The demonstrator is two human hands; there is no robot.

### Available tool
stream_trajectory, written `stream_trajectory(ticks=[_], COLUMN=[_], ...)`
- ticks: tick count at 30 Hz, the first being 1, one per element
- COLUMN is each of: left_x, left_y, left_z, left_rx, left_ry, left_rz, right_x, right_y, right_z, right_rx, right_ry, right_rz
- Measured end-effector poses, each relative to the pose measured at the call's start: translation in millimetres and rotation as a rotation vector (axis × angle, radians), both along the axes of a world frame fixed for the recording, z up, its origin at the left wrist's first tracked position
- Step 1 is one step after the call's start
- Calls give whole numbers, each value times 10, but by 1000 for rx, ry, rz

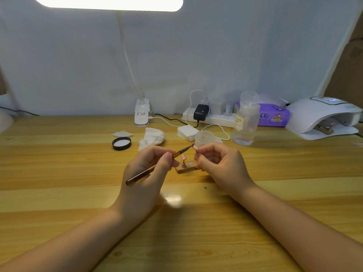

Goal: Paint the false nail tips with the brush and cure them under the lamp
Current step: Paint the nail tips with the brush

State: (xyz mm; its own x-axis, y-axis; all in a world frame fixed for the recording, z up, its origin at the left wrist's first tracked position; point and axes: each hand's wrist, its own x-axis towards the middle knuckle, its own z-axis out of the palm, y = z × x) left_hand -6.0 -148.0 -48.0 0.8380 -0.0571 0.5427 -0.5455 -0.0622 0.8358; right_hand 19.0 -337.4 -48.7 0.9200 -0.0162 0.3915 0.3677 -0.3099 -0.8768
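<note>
Two bare hands meet over the middle of a wooden table (59, 193). The left hand (146, 173) pinches a brush (157, 165) between thumb and fingers, its handle trailing toward 8 o'clock and its bristles pointing toward 2 o'clock, where they reach a false nail tip (195, 147) pinched in the curled fingertips of the right hand (220, 163). Between and just below the hands lies a small holder strip (186, 169) with a second pink nail tip (183, 158) standing upright on a peg. At 12 o'clock, just behind the right hand, stands an open clear jar (204, 138); its black lid (121, 143) lies at 10 o'clock, near folded wipes (152, 136) and a stack of cotton pads (187, 132). A curing lamp (322, 116) sits at 2 o'clock by the table's far right edge, well apart from the hands, beside a clear bottle (245, 118). Bare tabletop spreads wide at 9 o'clock and 3 o'clock, and toward the near edge around both forearms.
</note>
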Motion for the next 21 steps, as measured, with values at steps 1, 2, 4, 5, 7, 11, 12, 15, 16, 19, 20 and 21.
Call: stream_trajectory(ticks=[1,2,4,5,7,11,12,15,16,19,20,21], left_x=[-2,-3,-7,-11,-23,-41,-42,-40,-36,-22,-21,-25], left_y=[2,2,0,0,-3,-5,-5,-3,-1,2,2,1], left_z=[0,-1,4,5,5,16,18,23,22,17,15,16], left_rx=[0,-1,-3,2,11,-11,-16,-13,-7,20,29,37], left_ry=[-1,-4,-9,-13,-18,-27,-30,-29,-25,-8,-2,2], left_rz=[-6,-11,-21,-27,-37,-48,-49,-29,-17,1,2,-1], right_x=[-1,-1,1,4,9,16,18,19,19,17,17,19], right_y=[-1,0,-3,-5,-8,-9,-11,-12,-11,-8,-11,-15], right_z=[-2,-3,-5,-7,-11,-16,-17,-17,-15,-15,-18,-20], right_rx=[4,10,15,14,11,10,4,-3,3,-13,-19,-20], right_ry=[1,2,3,1,-4,-9,-10,-21,-25,-35,-38,-40], right_rz=[0,0,-3,-6,-13,-17,-19,-24,-25,-33,-37,-41])
